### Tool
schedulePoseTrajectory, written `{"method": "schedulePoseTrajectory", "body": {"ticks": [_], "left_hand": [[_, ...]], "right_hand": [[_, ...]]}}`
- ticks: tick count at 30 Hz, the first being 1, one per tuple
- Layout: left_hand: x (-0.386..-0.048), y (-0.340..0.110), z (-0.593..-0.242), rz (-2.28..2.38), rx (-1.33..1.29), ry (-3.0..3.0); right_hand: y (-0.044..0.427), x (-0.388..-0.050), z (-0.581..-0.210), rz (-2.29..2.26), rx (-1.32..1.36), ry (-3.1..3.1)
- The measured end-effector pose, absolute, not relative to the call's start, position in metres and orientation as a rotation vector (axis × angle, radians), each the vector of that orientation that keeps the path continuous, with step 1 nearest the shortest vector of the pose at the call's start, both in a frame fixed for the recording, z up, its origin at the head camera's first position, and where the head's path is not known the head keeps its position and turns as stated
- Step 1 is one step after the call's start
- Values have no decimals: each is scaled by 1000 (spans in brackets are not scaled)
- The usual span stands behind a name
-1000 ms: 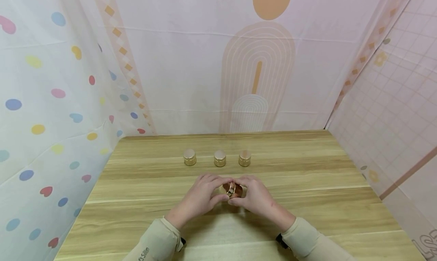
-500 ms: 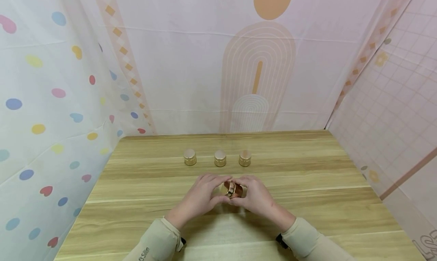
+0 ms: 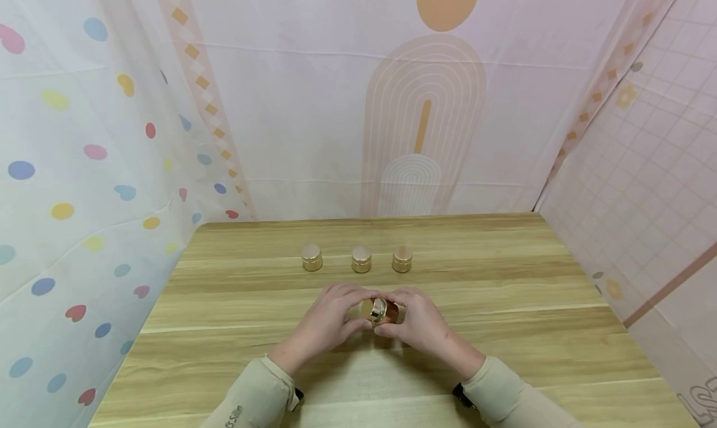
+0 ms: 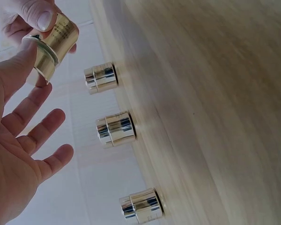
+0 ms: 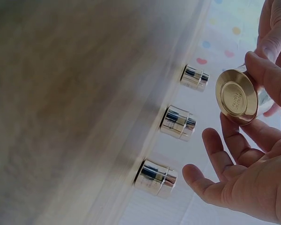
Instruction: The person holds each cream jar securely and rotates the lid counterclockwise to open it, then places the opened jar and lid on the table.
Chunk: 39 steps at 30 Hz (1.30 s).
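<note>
A small, shiny gold jar (image 3: 385,311) is held tilted between both hands, above the near middle of the table. My left hand (image 3: 332,317) pinches its lid end (image 4: 43,65) between thumb and fingers, the other fingers spread. At the opposite end, my right hand (image 3: 417,319) grips the body (image 4: 63,35) with thumb and fingertips. Small print shows on the body in the left wrist view. The right wrist view shows the round base (image 5: 236,97) with stamped lettering, facing that camera. Whether the lid is fully seated cannot be told.
Three similar gold jars stand upright in a row beyond the hands: a left one (image 3: 312,257), a middle one (image 3: 361,260) and a right one (image 3: 401,260). The wooden table (image 3: 504,279) meets patterned cloth walls (image 3: 302,123) behind and at both sides.
Around the jar, the left thumb and fingers have shifted slightly left, and more of the gold lid end shows. The right hand keeps its place. The three other jars have not moved.
</note>
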<state>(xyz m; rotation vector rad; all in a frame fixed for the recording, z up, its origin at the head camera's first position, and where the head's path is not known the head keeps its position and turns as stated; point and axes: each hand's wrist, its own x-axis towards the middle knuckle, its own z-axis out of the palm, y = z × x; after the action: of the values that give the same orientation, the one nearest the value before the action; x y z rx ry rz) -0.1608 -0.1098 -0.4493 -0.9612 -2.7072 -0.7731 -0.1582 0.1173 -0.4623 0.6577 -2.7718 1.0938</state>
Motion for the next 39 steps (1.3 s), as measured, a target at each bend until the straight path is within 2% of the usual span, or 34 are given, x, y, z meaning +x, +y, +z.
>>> {"method": "schedulePoseTrajectory", "body": {"ticks": [39], "left_hand": [[-163, -113, -453, -818, -871, -2732]], "right_hand": [[125, -161, -460, 1117, 569, -2822]]}}
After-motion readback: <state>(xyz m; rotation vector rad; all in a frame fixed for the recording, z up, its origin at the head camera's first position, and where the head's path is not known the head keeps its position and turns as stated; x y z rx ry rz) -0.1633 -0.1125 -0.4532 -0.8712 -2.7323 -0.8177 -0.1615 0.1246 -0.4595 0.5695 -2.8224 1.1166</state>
